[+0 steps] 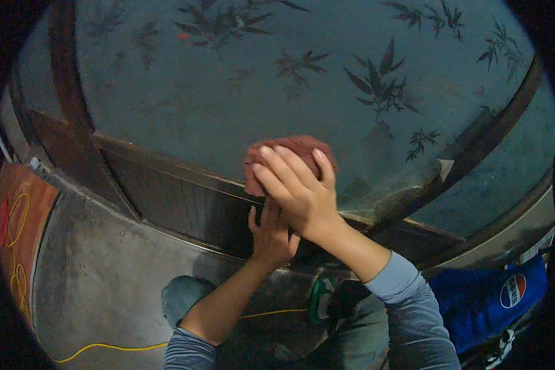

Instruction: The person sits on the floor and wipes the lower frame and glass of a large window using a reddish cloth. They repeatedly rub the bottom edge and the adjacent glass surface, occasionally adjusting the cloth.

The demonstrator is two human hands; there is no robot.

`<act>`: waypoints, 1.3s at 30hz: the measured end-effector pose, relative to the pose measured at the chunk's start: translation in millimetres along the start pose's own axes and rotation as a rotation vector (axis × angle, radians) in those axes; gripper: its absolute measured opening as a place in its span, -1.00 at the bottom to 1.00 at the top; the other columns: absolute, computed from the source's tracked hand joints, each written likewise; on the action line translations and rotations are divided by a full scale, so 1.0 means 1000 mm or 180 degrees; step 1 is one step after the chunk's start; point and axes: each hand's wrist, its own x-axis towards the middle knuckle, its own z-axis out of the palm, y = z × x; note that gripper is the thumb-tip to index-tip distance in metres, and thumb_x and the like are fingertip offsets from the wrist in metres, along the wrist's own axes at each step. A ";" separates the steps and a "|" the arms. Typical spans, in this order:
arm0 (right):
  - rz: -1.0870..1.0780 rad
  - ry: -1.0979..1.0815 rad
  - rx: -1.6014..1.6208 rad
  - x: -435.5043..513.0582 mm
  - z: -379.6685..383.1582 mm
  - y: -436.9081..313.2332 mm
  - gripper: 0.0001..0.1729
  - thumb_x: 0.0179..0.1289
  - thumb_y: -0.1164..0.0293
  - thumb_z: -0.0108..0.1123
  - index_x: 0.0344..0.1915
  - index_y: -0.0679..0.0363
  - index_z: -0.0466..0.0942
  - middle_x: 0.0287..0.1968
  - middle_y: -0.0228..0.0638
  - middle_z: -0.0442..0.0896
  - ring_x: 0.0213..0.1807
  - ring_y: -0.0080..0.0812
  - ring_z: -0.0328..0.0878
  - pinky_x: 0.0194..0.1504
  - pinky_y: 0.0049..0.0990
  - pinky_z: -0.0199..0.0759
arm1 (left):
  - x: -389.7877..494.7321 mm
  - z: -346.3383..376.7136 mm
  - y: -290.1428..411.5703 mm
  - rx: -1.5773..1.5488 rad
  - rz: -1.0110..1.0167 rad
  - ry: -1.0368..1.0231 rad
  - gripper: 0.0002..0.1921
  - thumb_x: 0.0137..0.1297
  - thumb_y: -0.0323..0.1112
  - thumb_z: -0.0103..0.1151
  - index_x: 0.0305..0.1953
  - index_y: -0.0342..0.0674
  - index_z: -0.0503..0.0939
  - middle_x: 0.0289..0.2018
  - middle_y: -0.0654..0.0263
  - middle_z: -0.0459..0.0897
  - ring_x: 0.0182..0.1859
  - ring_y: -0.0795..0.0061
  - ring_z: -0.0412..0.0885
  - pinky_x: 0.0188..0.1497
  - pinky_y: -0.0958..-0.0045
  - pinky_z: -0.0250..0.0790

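Note:
A folded reddish-brown cloth (300, 144) lies against the lower part of a large frosted glass pane (203, 101) printed with dark bamboo leaves. On the cloth rests my right hand (300, 185), fingers spread over it and pressing it to the glass near the bottom frame rail. Just below and partly behind it, my left hand (273, 236) is against the dark lower panel (175, 201), fingers pointing up and apart. Its fingertips are partly hidden by my right hand, and I see nothing held in it.
Grey concrete floor (101, 277) spreads at lower left. A yellow cord (106, 345) runs across it towards a wood-patterned surface (23, 199) at far left. A blue fabric item (471, 300) with a round logo is at lower right. A dark frame post (481, 143) slants at right.

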 end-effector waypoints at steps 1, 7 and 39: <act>0.0046 -0.0034 -0.0008 -0.012 -0.005 0.004 -0.59 0.19 0.28 0.01 0.08 -0.08 0.49 0.25 -0.47 0.45 0.27 -0.51 0.35 0.36 -0.16 -0.17 | 0.000 0.000 0.000 -0.0050 -0.0057 0.0112 -0.39 0.15 -0.07 0.17 0.17 -0.32 0.39 0.31 0.00 0.21 0.40 0.09 0.06 0.34 -0.17 -0.26; 0.0347 -0.0359 -0.0336 -0.080 -0.030 0.026 -0.60 0.23 0.38 -0.02 0.07 -0.05 0.54 0.22 -0.46 0.50 0.25 -0.46 0.39 0.37 -0.15 -0.18 | 0.004 -0.009 -0.002 -0.0157 -0.0118 0.0115 -0.16 0.18 -0.13 0.15 0.33 -0.53 0.01 0.40 -0.18 -0.10 0.46 -0.10 -0.16 0.37 -0.14 -0.34; -0.1121 0.0591 0.0603 0.142 0.112 -0.114 -0.63 0.11 0.33 0.01 -0.08 0.22 0.50 0.09 -0.17 0.52 0.29 -0.22 0.29 0.42 -0.04 -0.15 | -0.013 0.038 -0.040 -0.0788 -0.0449 0.0896 -0.35 0.35 0.00 -0.03 0.36 -0.05 0.02 0.29 0.15 0.15 0.38 0.19 -0.02 0.39 0.03 -0.25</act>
